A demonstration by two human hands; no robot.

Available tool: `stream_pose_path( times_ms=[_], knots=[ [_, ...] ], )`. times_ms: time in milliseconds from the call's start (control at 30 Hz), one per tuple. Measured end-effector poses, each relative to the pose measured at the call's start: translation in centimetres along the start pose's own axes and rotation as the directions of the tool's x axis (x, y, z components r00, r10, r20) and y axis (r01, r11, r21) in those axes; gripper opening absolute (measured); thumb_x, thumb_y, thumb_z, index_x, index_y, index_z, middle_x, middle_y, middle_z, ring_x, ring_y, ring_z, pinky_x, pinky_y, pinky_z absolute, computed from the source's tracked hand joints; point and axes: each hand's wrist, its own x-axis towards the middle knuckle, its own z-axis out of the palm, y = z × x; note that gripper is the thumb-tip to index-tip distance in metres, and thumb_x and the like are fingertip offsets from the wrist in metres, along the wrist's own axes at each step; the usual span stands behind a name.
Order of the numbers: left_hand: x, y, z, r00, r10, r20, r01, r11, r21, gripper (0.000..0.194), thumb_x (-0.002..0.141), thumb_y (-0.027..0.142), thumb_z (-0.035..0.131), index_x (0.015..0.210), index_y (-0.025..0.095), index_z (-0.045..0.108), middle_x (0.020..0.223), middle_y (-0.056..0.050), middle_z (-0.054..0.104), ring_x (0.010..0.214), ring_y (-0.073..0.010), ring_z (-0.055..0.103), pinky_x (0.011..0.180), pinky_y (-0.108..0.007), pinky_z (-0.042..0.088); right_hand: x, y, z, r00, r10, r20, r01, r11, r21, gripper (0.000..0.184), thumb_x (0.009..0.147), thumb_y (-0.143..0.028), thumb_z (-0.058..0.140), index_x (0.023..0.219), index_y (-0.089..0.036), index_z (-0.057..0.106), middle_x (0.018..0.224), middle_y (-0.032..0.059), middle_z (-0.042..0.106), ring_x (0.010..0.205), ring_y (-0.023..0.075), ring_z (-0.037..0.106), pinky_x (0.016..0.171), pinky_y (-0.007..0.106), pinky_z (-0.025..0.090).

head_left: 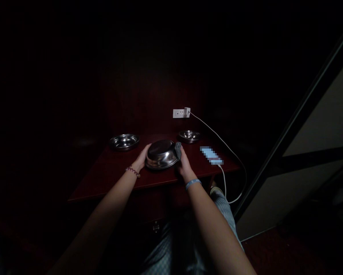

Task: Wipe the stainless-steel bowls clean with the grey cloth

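Note:
A shiny metal bowl (161, 154) is tilted with its flat base up and toward me, above the table near its front edge. My left hand (144, 156) grips the bowl's left side, with its fingers mostly hidden behind the metal. On the other side, my right hand (184, 162) is closed on a dark grey cloth (178, 150), which is pressed against the bowl's right edge. Two more metal bowls stand upright on the table: a wider one (124, 141) at the back left and a smaller one (189, 136) at the back right.
The dark red table (102, 172) stands against a wall with a white socket (178, 113) and a plugged-in charger (187, 112). Its white cable (224, 143) loops down past the right edge to a blurred-out phone (211, 155). A dark-framed panel (303, 160) slants at the right.

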Motion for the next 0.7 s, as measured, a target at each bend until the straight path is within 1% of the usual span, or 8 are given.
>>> stream_pose_path(
  times_ms=[67, 100, 233, 333, 433, 533, 633, 700],
  knots=[
    [-0.4, 0.1, 0.3, 1.0, 0.0, -0.015, 0.0, 1.0, 0.014, 0.022, 0.083, 0.042, 0.077, 0.089, 0.02, 0.075, 0.089, -0.006, 0.082, 0.092, -0.0243, 0.075, 0.098, -0.036, 0.054, -0.2, -0.4, -0.1, 1.0, 0.01, 0.023, -0.01, 1.0, 0.002, 0.035, 0.104, -0.046, 0.049, 0.101, -0.023, 0.075, 0.097, 0.0029, 0.083, 0.117, 0.0204, 0.074, 0.106, 0.039, 0.058],
    [-0.5, 0.1, 0.5, 1.0, -0.013, -0.002, 0.013, 1.0, 0.016, 0.021, 0.084, 0.041, 0.076, 0.088, 0.021, 0.075, 0.089, -0.007, 0.082, 0.092, -0.0251, 0.076, 0.098, -0.036, 0.055, -0.2, -0.6, -0.2, 0.999, 0.007, 0.034, -0.007, 1.0, 0.0, 0.033, 0.103, -0.046, 0.051, 0.1, -0.023, 0.075, 0.098, 0.0036, 0.083, 0.117, 0.0208, 0.074, 0.105, 0.039, 0.058],
    [-0.9, 0.2, 0.7, 0.995, -0.095, 0.031, 0.095, 0.995, -0.001, 0.02, 0.085, 0.042, 0.076, 0.09, 0.023, 0.077, 0.086, -0.008, 0.082, 0.095, -0.0304, 0.077, 0.097, -0.042, 0.057, -0.1, -0.9, -0.7, 0.998, 0.005, 0.065, -0.003, 1.0, -0.018, 0.027, 0.098, -0.045, 0.06, 0.093, -0.023, 0.074, 0.095, 0.0054, 0.083, 0.114, 0.0235, 0.075, 0.106, 0.04, 0.059],
    [-1.2, 0.4, 0.9, 0.992, -0.125, 0.031, 0.125, 0.992, -0.023, 0.022, 0.086, 0.045, 0.074, 0.091, 0.023, 0.076, 0.086, -0.008, 0.082, 0.094, -0.0314, 0.077, 0.096, -0.044, 0.058, 0.3, -0.7, -0.9, 0.997, 0.03, 0.068, -0.03, 0.999, 0.01, 0.027, 0.098, -0.044, 0.059, 0.091, -0.023, 0.073, 0.091, 0.0059, 0.082, 0.113, 0.0232, 0.076, 0.105, 0.041, 0.059],
    [-1.3, 0.7, 1.0, 0.988, -0.152, 0.019, 0.153, 0.987, -0.047, 0.027, 0.086, 0.049, 0.073, 0.089, 0.022, 0.075, 0.088, -0.01, 0.082, 0.096, -0.0327, 0.077, 0.095, -0.045, 0.059, 0.6, -0.4, -0.8, 0.999, 0.053, 0.006, -0.053, 0.997, 0.058, 0.03, 0.101, -0.042, 0.053, 0.092, -0.022, 0.073, 0.091, 0.006, 0.082, 0.113, 0.0222, 0.075, 0.105, 0.04, 0.06],
    [-1.1, 1.1, 0.7, 0.987, -0.163, 0.006, 0.163, 0.984, -0.076, 0.03, 0.084, 0.05, 0.074, 0.093, 0.021, 0.073, 0.088, -0.01, 0.081, 0.095, -0.0343, 0.078, 0.093, -0.047, 0.061, 0.9, 0.0, -0.5, 0.997, 0.056, -0.053, -0.052, 0.996, 0.071, 0.03, 0.101, -0.043, 0.053, 0.096, -0.022, 0.074, 0.095, 0.0054, 0.083, 0.114, 0.0218, 0.075, 0.105, 0.039, 0.059],
    [-0.9, 1.0, 0.5, 0.989, -0.147, -0.011, 0.145, 0.982, -0.125, 0.029, 0.089, 0.048, 0.068, 0.1, 0.021, 0.07, 0.089, -0.01, 0.081, 0.094, -0.0332, 0.078, 0.09, -0.048, 0.061, 1.0, 0.2, -0.4, 0.994, 0.001, -0.109, 0.006, 0.998, 0.061, 0.034, 0.102, -0.046, 0.051, 0.105, -0.022, 0.075, 0.102, 0.0053, 0.083, 0.115, 0.0209, 0.075, 0.105, 0.038, 0.059],
    [-0.8, 0.8, 0.5, 0.99, -0.14, 0.004, 0.139, 0.978, -0.153, 0.026, 0.093, 0.043, 0.063, 0.104, 0.02, 0.069, 0.087, -0.009, 0.08, 0.089, -0.0302, 0.078, 0.089, -0.046, 0.062, 0.9, 0.3, -0.3, 0.989, -0.042, -0.14, 0.05, 0.997, 0.054, 0.038, 0.104, -0.048, 0.048, 0.113, -0.023, 0.074, 0.11, 0.0051, 0.082, 0.116, 0.0197, 0.074, 0.106, 0.037, 0.059]
  ],
)
